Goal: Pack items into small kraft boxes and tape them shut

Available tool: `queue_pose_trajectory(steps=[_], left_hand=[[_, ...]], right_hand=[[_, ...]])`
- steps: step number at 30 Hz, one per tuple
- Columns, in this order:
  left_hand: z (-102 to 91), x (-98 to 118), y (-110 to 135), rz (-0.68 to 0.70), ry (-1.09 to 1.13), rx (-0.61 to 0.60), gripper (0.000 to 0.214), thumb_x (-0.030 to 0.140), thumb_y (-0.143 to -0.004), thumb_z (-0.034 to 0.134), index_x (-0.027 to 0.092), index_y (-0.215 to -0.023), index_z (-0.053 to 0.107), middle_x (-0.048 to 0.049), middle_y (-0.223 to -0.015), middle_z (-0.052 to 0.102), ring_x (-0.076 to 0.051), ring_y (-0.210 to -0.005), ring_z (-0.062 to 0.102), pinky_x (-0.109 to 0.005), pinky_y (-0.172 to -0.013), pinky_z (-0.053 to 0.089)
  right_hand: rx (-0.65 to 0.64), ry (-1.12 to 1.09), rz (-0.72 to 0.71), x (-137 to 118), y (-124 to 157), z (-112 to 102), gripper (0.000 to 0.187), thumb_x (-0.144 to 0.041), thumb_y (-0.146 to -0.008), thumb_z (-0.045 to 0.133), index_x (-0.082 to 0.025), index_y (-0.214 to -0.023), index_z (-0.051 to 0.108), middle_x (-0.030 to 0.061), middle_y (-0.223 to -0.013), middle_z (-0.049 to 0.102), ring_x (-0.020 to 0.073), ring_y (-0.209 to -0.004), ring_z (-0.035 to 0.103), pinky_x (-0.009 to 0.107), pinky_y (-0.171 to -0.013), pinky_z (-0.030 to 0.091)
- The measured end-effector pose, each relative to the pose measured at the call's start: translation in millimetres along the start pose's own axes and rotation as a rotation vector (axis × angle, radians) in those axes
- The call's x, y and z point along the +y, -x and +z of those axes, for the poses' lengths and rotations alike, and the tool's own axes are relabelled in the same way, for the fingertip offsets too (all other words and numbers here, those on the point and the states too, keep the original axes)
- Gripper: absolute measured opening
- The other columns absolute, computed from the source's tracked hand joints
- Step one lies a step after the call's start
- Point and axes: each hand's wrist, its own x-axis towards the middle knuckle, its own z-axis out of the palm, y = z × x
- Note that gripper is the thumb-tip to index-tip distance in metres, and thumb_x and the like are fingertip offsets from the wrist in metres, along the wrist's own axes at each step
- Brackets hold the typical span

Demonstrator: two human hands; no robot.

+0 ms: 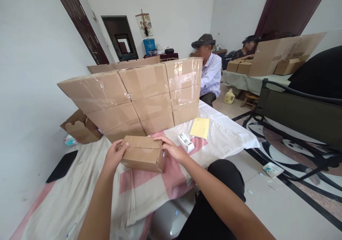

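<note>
A closed cardboard box [143, 155] sits on the cloth-covered table in front of me, a seam running along its top. My left hand [117, 154] grips its left end, thumb on the top edge. At the box's right end, my right hand [171, 148] holds the upper corner, fingers over the top. A small pale label [164, 154] shows on that end. Just right of the box lies a white handheld device [186, 142], perhaps a label printer. Beyond it is a yellow sheet [200, 128] with a few small marks.
Stacked taped cardboard boxes [149, 97] form a wall across the table's far side. An open carton [81, 128] and a black flat object [62, 166] are at left. A person [211, 69] sits behind the stack; another works at a farther table. A folding chair [299, 104] stands right.
</note>
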Motion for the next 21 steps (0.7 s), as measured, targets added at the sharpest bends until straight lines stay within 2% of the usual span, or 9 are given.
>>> queue_pose_trajectory(steps=[4, 8, 15, 21], left_hand=[[-1.7, -4, 0, 0.013, -0.013, 0.010, 0.055, 0.053, -0.072, 0.071, 0.019, -0.115, 0.064, -0.0135, -0.128, 0.070, -0.032, -0.124, 0.063, -0.046, -0.111, 0.048], [-1.6, -3, -1, 0.015, -0.024, 0.005, 0.056, 0.054, -0.073, 0.071, 0.018, -0.116, 0.065, -0.0133, -0.129, 0.070, -0.032, -0.125, 0.062, -0.044, -0.112, 0.047], [-2.4, 2, 2, 0.013, -0.043, 0.020, 0.054, 0.054, -0.075, 0.070, 0.019, -0.116, 0.068, -0.0116, -0.127, 0.070, -0.031, -0.123, 0.063, -0.042, -0.109, 0.048], [-2.4, 6, 5, -0.010, -0.040, 0.029, 0.052, 0.054, -0.077, 0.068, 0.019, -0.116, 0.068, -0.0114, -0.124, 0.071, -0.031, -0.120, 0.064, -0.041, -0.106, 0.051]], right_hand=[[-0.005, -0.001, -0.002, -3, -3, 1, 0.057, -0.016, -0.073, 0.047, -0.029, -0.124, 0.070, 0.0024, -0.141, 0.058, 0.0259, -0.138, 0.044, 0.042, -0.117, 0.030], [-0.005, 0.005, 0.029, -5, 2, -1, 0.055, -0.017, -0.077, 0.048, -0.029, -0.126, 0.069, 0.0021, -0.137, 0.061, 0.0260, -0.137, 0.045, 0.042, -0.117, 0.030], [0.022, 0.016, 0.043, 0, -3, 0, 0.054, -0.015, -0.074, 0.050, -0.030, -0.123, 0.068, 0.0017, -0.140, 0.058, 0.0246, -0.129, 0.051, 0.038, -0.108, 0.041], [0.035, 0.014, 0.011, 6, -5, 1, 0.051, -0.015, -0.075, 0.051, -0.027, -0.120, 0.069, 0.0036, -0.137, 0.059, 0.0249, -0.128, 0.052, 0.040, -0.108, 0.042]])
